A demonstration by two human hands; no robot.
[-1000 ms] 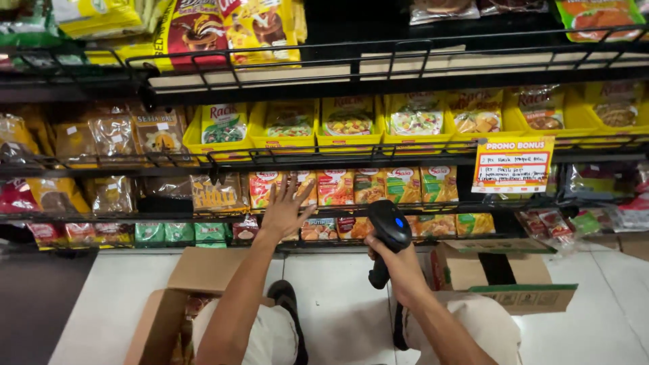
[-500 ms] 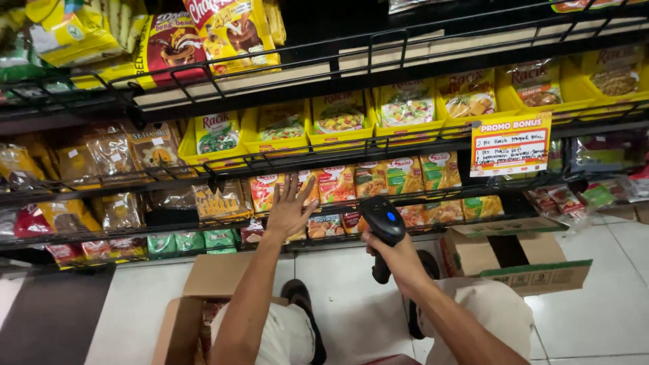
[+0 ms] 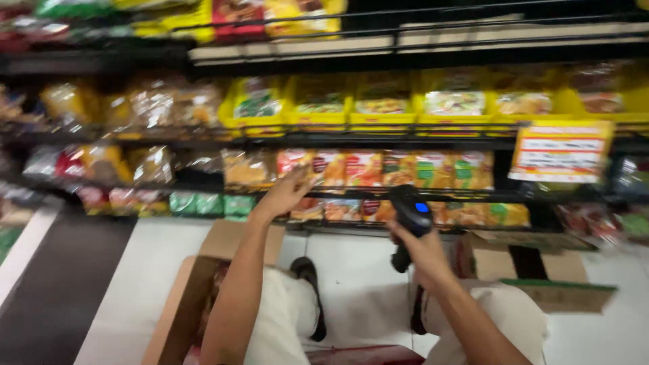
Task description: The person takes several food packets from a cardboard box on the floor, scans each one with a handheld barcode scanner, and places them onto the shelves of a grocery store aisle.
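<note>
Shop shelves (image 3: 405, 138) of snack packets behind. Left hand (image 3: 284, 195) open, touching orange packets (image 3: 329, 167); right hand (image 3: 422, 251) gripping black barcode scanner (image 3: 410, 216). Probably scanning stage; aim needed next.

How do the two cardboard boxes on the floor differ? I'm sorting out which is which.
The left box stands by the person's left leg, partly hidden behind the left arm; the right box sits beside the right knee, nearer the shelf. The right box has a green-edged flap; the left looks plain. Both are brown with open flaps.
</note>
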